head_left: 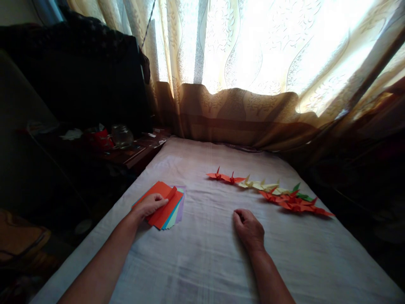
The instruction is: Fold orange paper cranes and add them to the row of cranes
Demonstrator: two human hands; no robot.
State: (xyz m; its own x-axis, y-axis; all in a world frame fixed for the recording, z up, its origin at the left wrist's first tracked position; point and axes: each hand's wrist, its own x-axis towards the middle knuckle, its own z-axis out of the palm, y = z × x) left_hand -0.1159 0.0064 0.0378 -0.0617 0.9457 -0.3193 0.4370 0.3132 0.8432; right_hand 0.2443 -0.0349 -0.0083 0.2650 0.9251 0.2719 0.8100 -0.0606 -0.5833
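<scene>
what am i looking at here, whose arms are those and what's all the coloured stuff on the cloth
There is no machine here. This is one picture from a camera worn on a person's head, looking forward and down, so the two bare arms coming in from the bottom are that person's own.

The left hand rests on a fanned stack of coloured paper sheets, with an orange sheet on top whose edge is curling up at the fingertips. The right hand lies loosely curled on the pale cloth and holds nothing.

Further back on the cloth is a row of folded paper cranes, orange, pale yellow and one green.

Behind that hangs a bright curtain. On the left, a dark side table carries a glass jar.
</scene>
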